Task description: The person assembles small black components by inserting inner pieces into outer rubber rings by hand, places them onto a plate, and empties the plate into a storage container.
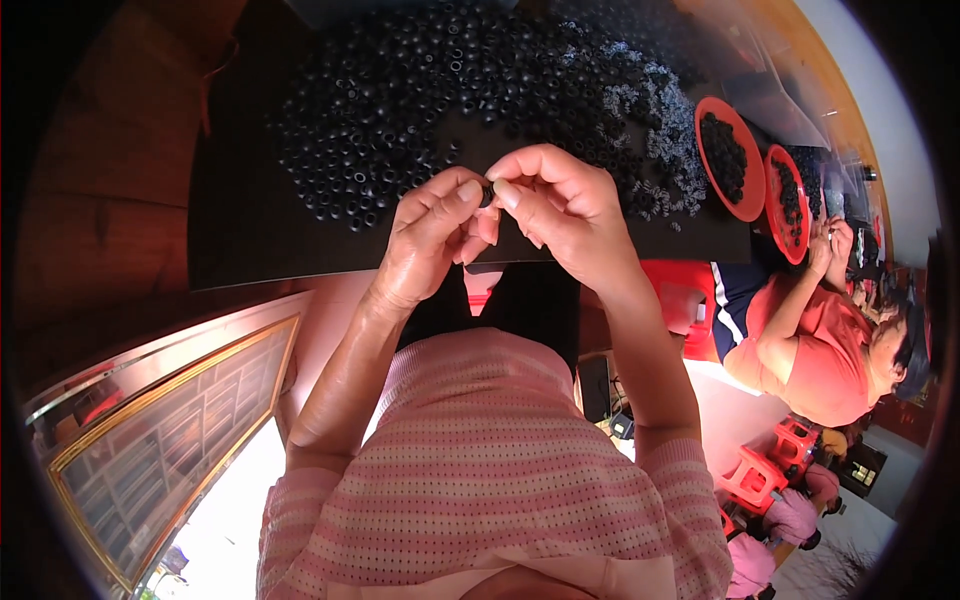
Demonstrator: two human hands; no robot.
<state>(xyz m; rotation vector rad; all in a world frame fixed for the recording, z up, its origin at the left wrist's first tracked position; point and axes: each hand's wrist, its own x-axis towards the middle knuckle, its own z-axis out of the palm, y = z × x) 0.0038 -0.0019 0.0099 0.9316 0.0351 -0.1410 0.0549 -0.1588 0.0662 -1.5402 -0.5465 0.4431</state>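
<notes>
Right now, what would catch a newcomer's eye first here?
The left hand and right hand meet mid-picture, pinching a small black ring between the fingertips. Behind them a heap of black rings covers the dark table, and two orange dishes of rings sit at the right.

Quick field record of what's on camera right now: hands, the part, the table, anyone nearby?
left hand: pinching a small black ring-shaped part at the fingertips
right hand: pinching the same part from the other side
work surface: dark flat table
loose stock: heap of small black rings, with greyish rings further right
containers: two red round trays holding black pieces
nearby: a person in an orange shirt, seated on the right
</notes>
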